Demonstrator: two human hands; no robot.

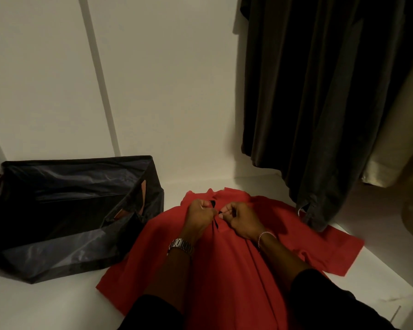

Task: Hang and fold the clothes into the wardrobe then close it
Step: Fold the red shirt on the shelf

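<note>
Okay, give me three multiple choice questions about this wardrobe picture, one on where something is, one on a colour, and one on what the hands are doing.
1. Where is the dark bag?
A. Left of the shirt
B. On the shirt
C. Hanging from the rail

2. What colour is the shirt lying on the wardrobe floor?
A. White
B. Red
C. Blue

3. What are the hands doing?
A. Resting flat and open
B. Holding the bag
C. Both pinching the shirt near its collar

Answers:
A, the bag stands left of the shirt.
B, its cloth is red.
C, the left hand and right hand pinch the fabric below the collar.
</note>
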